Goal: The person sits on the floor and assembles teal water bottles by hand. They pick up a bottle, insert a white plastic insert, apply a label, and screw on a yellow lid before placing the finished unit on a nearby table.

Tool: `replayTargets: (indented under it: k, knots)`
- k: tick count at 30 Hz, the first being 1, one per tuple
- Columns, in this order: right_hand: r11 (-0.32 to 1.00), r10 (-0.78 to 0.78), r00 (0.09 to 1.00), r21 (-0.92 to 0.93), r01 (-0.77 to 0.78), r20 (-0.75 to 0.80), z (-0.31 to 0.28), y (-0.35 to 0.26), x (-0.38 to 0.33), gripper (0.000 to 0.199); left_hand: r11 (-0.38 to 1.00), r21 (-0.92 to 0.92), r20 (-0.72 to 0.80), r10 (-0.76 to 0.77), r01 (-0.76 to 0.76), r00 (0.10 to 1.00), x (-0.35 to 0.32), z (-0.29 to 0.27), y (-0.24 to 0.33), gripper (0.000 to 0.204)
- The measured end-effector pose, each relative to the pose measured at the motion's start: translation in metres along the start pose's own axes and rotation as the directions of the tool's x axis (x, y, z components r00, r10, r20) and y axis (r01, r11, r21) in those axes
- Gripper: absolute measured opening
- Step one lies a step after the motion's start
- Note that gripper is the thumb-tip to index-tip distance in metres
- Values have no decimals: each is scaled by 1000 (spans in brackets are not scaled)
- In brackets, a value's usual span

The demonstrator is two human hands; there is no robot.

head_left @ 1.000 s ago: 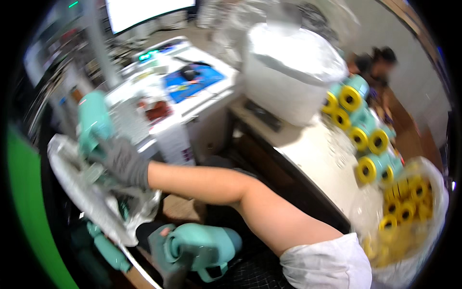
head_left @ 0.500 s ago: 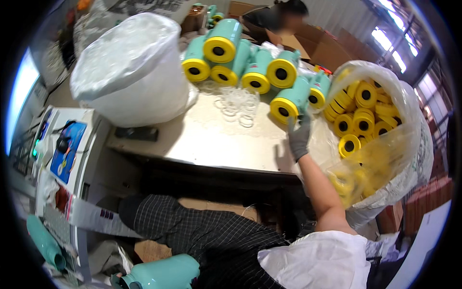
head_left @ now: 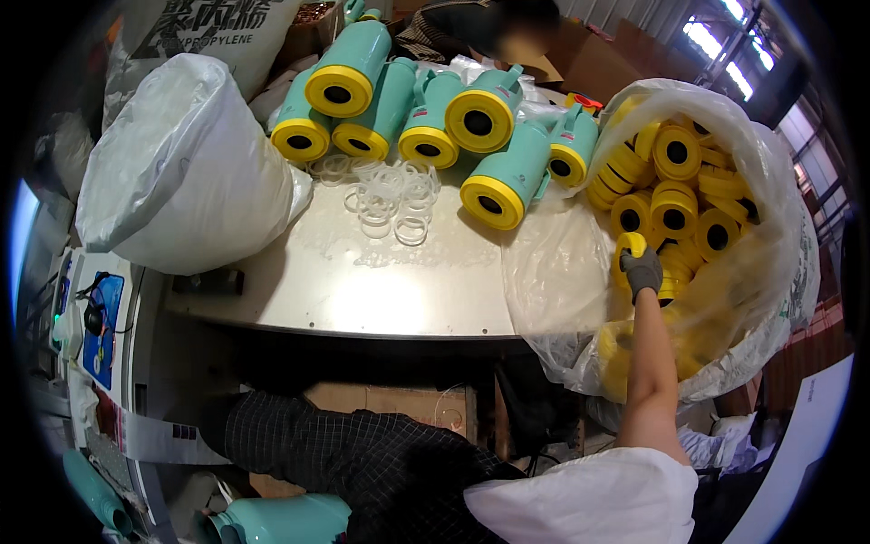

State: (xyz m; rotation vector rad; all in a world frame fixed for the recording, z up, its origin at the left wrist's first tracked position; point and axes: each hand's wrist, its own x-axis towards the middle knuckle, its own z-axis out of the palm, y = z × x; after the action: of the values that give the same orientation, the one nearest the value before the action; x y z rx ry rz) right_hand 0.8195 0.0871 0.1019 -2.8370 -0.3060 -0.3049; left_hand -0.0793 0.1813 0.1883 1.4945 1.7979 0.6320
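At the mouth of a large open plastic sack [head_left: 790, 195] on the right, my right hand [head_left: 643, 270], in a grey glove, grips a yellow round base [head_left: 630, 245]. Several more yellow bases with black centres [head_left: 677, 151] fill that sack. Low on the left, a teal jug body [head_left: 290, 519] lies beside my lap. My left hand [head_left: 230, 535] is at its open end, mostly hidden, with gloved fingers closed on the rim. Several teal jugs with yellow bases [head_left: 494, 195] lie on the worktable, their bases toward me.
Clear plastic rings [head_left: 394, 201] are heaped on the white worktable [head_left: 362, 299]. A tall white sack [head_left: 181, 172] stands at the left. Another teal body [head_left: 95, 490] lies by a side bench with a blue pad [head_left: 104, 322]. Across the table sits a person [head_left: 480, 32].
My right hand has moved from the front jug on the table rightward to the sack and taken hold of a yellow base. The view has shifted slightly.
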Motion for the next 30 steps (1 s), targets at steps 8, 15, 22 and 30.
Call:
replayTargets:
  k: [8,15,22,30]
  knots:
    - [235,-481,858,917,323,-179,-58,-204,-162,49,979,-180,-456,7,-100,890,-31,-39,-25,40]
    - [-37,-988,138,982,185,-63,-26,-357,-406,42,576,-739,-559,-234,-350,796,-30,57,-109,30]
    - [-498,-852,-182,867,-1,-490,-106,-375,-549,59,398,-854,-505,-479,-335,718,-49,109,-98,33]
    - [-534,-803,-295,845,-30,-518,-99,-362,-543,57,114,-940,-332,-524,-321,784,-51,130,-108,34]
